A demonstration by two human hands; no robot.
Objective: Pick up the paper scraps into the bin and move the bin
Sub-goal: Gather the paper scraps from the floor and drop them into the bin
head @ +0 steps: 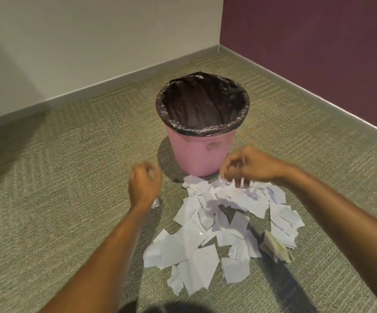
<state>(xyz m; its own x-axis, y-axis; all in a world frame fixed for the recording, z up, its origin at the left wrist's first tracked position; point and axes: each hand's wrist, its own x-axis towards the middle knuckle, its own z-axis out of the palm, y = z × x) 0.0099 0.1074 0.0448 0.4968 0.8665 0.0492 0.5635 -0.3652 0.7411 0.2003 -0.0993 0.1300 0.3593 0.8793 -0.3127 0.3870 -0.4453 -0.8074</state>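
Observation:
A pink bin [202, 152] with a black liner stands upright on the carpet, and its inside looks dark with no paper showing. A wide pile of white paper scraps [219, 229] lies just in front of it. My right hand [248, 166] is at the far edge of the pile beside the bin's base, fingers pinched on a few scraps. My left hand [145, 181] hovers left of the pile with fingers curled; it is blurred, and I cannot tell whether it holds paper. A small scrap [156, 202] lies under that wrist.
A beige wall [81, 41] and a purple wall [318, 41] meet in a corner behind the bin. A folded yellowish paper [275, 246] lies at the pile's right edge. Green-grey carpet [47, 188] spreads to the left.

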